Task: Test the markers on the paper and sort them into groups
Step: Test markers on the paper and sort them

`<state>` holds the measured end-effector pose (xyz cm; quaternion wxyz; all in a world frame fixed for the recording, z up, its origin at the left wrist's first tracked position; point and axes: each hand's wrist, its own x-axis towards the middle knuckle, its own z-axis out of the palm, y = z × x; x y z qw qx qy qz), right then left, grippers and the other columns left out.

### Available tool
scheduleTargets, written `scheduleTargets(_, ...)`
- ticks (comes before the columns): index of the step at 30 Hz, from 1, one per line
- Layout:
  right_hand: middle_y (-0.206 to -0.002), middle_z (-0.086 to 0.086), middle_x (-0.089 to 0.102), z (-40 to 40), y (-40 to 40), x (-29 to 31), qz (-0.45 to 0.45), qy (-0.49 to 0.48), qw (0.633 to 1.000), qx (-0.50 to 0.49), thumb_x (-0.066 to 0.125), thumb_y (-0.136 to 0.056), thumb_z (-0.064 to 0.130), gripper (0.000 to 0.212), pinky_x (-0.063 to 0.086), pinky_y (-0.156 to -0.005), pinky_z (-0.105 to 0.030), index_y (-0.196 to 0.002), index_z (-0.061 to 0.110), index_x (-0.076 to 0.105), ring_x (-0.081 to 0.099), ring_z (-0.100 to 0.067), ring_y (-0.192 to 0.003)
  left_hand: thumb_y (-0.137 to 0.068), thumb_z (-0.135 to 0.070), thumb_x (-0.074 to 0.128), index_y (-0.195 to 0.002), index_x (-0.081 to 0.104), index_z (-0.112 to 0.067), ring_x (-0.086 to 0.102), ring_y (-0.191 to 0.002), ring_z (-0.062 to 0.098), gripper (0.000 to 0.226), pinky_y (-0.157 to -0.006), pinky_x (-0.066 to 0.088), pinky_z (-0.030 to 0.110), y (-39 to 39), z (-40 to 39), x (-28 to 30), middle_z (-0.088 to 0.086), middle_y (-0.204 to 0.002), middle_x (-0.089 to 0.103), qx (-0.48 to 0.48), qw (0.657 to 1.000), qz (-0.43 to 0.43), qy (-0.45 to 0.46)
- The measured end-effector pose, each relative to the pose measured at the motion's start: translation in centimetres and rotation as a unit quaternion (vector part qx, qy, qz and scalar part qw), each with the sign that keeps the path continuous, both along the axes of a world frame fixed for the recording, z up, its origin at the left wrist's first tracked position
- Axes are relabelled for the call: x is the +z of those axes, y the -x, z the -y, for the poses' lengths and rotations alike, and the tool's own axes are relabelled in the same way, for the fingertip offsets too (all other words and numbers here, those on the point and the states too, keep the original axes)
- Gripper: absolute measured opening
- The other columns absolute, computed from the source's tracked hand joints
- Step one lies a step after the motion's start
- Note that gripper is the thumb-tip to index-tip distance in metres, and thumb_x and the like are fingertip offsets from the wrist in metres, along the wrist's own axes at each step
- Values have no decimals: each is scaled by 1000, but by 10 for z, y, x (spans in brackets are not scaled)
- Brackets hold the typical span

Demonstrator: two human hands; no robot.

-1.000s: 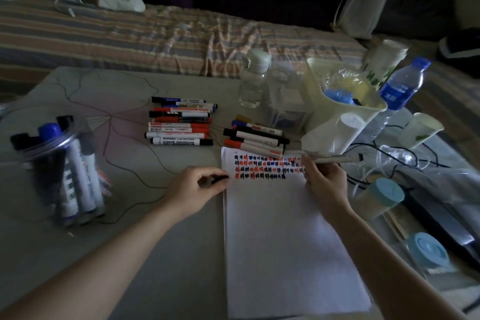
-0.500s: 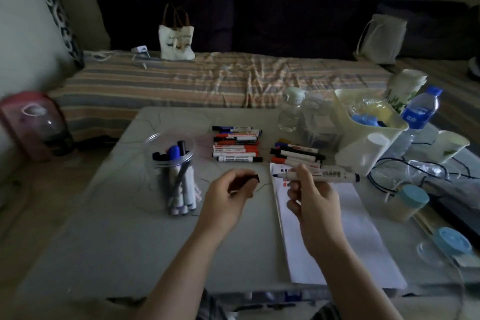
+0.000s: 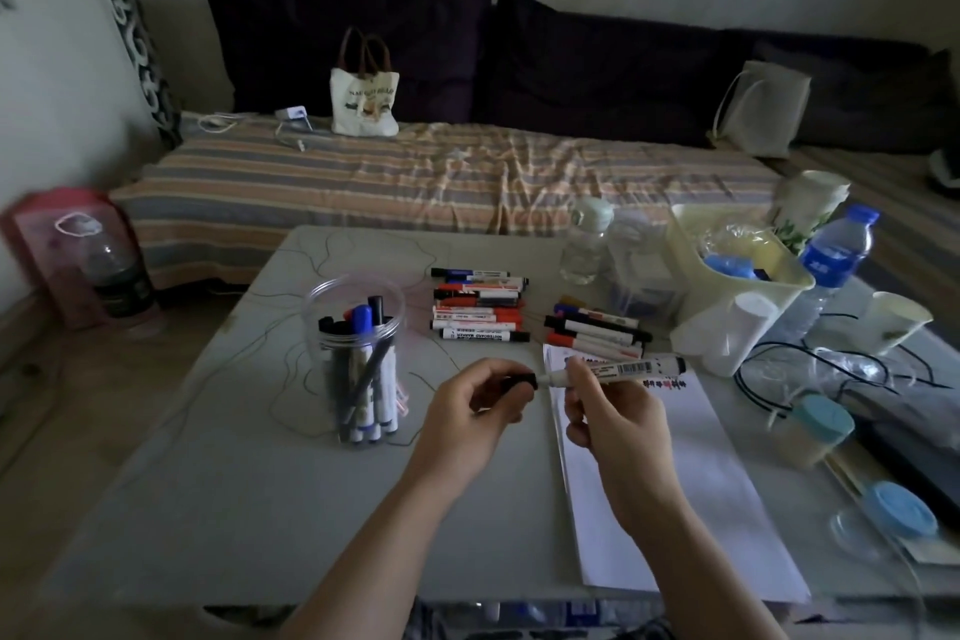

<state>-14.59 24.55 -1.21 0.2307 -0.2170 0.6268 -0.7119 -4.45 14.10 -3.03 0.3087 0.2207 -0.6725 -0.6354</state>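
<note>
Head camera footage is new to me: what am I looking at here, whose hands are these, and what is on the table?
There is no machine: a person wears a camera on the head, looking forward and down at their own two bare hands. The right hand holds a white marker level above the paper. The left hand pinches its black cap right at the marker's tip. On the grey table stand a clear jar of markers and two flat groups of markers, apparently already sorted. Coloured test marks show at the paper's top. Bottles, cups and cables clutter the right side.
</note>
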Motion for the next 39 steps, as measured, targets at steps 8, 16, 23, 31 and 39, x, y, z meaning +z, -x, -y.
scheduleTargets(8, -56, 0, 55, -2, 2, -3, -22, -28, 998, 44, 67, -90, 31, 34, 42, -53, -23, -60, 18, 72, 47, -12, -53, -88, -14, 69, -97, 72, -18, 67, -73, 11, 11, -70, 53, 17, 3, -4, 0, -3, -78, 72, 9, 998, 13, 53)
scheduleTargets(16, -63, -6, 52, 3, 1, -6, 91, -14, 990, 105, 71, -77, 40, 34, 39, -53, -23, -69, 7, 65, 45, -12, -57, -87, -17, 70, -92, 72, -21, 68, -75, 9, 7, -75, 58, 30, 2, -4, -5, -7, -78, 72, 36, 994, 9, 103)
scheduleTargets(23, -59, 4, 44, 4, 10, 3, 168, 41, 985, 18, 79, -70, 46, 46, 33, -45, -19, -87, 5, 68, 39, -9, -51, -85, -11, 71, -92, 71, -29, 68, -85, 4, 20, -77, 52, 19, 8, 2, -4, -12, -88, 73, 38, 999, -20, 22)
scheduleTargets(31, -69, -3, 53, 2, -3, 0, 207, 54, 973, 89, 69, -82, 30, 24, 39, -54, -22, -92, 9, 61, 47, -10, -60, -86, -3, 68, -107, 60, -19, 71, -90, 16, 27, -79, 55, 23, -4, 1, 8, -2, -92, 75, 187, 962, -180, -81)
scheduleTargets(39, -94, -4, 72, 30, -33, -2, 248, 29, 960, 127, 69, -72, 55, 52, 53, -73, -30, -106, 15, 69, 67, -15, -78, -88, -12, 68, -100, 63, -32, 71, -88, 10, 24, -72, 55, 21, -53, 16, 47, -4, -95, 74, 247, 954, -168, 30)
